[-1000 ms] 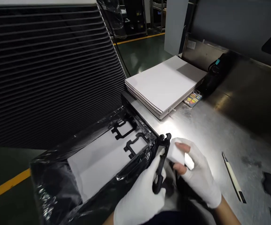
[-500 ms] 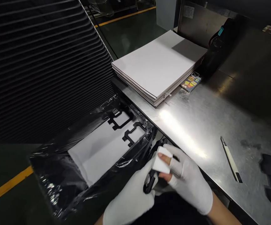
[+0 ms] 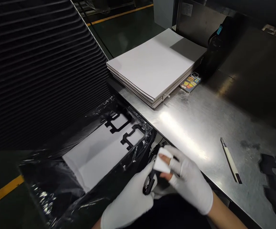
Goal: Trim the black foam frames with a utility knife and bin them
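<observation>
My left hand (image 3: 128,198), in a white glove, is closed around a thin black part (image 3: 148,184) seen edge-on; most of it is hidden by the fingers. In my right hand (image 3: 191,183), gloved with bare fingertips, a small white block (image 3: 162,163) is gripped between thumb and fingers. The block sits against the upper end of the black part, or very close to it. Left of my hands, a black plastic-lined box (image 3: 106,178) holds a white sheet (image 3: 92,159) with two black cut-out frames (image 3: 116,130) on it.
A metal table (image 3: 197,117) runs along the right. It bears a stack of white sheets (image 3: 152,63), a phone in a patterned case (image 3: 190,83), a craft knife (image 3: 231,163) and a black frame piece (image 3: 270,181). Black ribbed material (image 3: 40,79) rises at left.
The whole view has shifted slightly, so things appear a little further left. Both hands keep their hold on the black part and white block, which stay together.
</observation>
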`<state>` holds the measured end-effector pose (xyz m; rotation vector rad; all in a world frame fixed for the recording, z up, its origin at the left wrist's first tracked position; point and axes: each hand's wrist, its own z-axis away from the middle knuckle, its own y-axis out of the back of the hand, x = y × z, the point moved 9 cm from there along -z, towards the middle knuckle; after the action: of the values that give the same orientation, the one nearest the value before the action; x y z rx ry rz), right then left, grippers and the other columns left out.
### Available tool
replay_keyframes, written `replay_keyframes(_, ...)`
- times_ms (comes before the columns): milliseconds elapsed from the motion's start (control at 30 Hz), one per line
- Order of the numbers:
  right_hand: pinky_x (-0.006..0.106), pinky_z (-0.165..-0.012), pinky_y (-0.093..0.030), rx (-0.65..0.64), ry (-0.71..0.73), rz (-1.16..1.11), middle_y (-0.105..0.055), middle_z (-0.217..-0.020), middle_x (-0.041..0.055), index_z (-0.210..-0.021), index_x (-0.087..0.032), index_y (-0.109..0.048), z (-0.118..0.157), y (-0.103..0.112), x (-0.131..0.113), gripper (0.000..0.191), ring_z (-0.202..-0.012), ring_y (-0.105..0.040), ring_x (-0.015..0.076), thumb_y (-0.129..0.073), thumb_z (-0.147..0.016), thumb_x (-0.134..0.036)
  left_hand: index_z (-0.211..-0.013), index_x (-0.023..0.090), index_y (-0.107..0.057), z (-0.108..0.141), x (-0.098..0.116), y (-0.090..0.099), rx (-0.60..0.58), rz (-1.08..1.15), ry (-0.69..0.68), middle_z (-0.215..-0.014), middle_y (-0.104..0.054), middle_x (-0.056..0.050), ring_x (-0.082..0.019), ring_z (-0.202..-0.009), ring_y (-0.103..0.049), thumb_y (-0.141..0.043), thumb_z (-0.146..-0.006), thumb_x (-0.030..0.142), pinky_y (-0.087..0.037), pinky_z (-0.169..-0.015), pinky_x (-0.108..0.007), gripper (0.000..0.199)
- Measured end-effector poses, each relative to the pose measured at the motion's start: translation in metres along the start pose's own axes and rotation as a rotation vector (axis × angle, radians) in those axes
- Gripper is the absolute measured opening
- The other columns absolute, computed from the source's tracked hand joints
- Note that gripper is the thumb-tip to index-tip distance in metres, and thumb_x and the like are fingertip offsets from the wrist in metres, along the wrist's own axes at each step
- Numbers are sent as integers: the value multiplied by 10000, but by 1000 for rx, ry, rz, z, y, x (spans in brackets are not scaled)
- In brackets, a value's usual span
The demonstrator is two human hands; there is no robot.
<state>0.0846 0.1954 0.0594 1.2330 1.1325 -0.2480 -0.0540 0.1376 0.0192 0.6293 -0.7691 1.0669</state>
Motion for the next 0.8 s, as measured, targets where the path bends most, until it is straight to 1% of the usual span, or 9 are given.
replay_keyframes(67,482,-1082,-634,42,-59,-7,-559,-1584,77,-1592,-392,-545,0,4,5,531,-1326,-665,277,-638,-1072,-340,-1178,238,-677,0,-1,1,10,1,10,-780,-609,49,-182,-746,-597,-575,-736,12,-515,-722,-279,507)
replay_keyframes(167,473,-1071,-640,-43,-7,-29,-568,-1567,90,-1591,-371,-552,-1,-4,-1,518,-1329,-659,280,-621,-1079,-333,-1024,229,-686,-1,2,0,7,77,-37,-776,-636,38,-174,-713,-590,-594,-753,34,-485,-667,-269,347)
replay_keyframes(233,461,-1074,-638,-49,-24,-32,-566,-1566,82,-1579,-369,-562,-1,-4,0,500,-1321,-662,267,-617,-1083,-339,-970,221,-680,-1,1,2,29,90,-48,-738,-610,43,-160,-676,-565,-596,-746,37,-455,-620,-254,302)
replay_keyframes(300,458,-1087,-631,-2,-72,-14,-552,-1581,74,-1568,-365,-569,-2,1,6,489,-1319,-659,261,-622,-1082,-352,-975,214,-684,-1,-3,5,62,41,-32,-723,-594,44,-157,-672,-560,-599,-726,35,-443,-605,-246,318)
replay_keyframes(433,445,-1084,-631,-81,-15,-26,-554,-1578,76,-1576,-351,-563,-4,-4,-2,502,-1306,-664,257,-623,-1079,-321,-1079,214,-689,-1,-7,6,63,31,-22,-767,-651,21,-184,-703,-613,-589,-746,58,-486,-642,-273,381)
replay_keyframes(533,445,-1063,-643,12,-74,9,-541,-1590,71,-1567,-357,-566,-8,3,-2,485,-1292,-670,253,-611,-1085,-327,-1013,219,-692,-2,-6,9,78,29,-23,-732,-605,36,-171,-678,-585,-618,-723,67,-473,-642,-271,335)
replay_keyframes(667,441,-1086,-627,-49,52,-12,-578,-1552,96,-1550,-308,-589,-12,5,-12,474,-1304,-662,255,-616,-1077,-283,-979,224,-678,-4,0,12,73,95,-69,-733,-569,28,-182,-702,-560,-637,-735,110,-465,-650,-283,271)
replay_keyframes(700,446,-1082,-627,5,25,-15,-604,-1520,90,-1539,-318,-597,-12,15,-5,472,-1294,-667,256,-629,-1069,-274,-993,223,-673,-4,-1,13,74,99,-57,-743,-559,28,-179,-707,-549,-632,-735,118,-461,-655,-284,281)
replay_keyframes(800,528,-1105,-591,431,-265,63,-628,-1470,95,-1506,-332,-613,2,72,41,453,-1306,-644,293,-664,-1055,-335,-1028,218,-646,-5,-8,12,27,90,22,-764,-502,42,-156,-694,-495,-614,-720,136,-424,-640,-275,321)
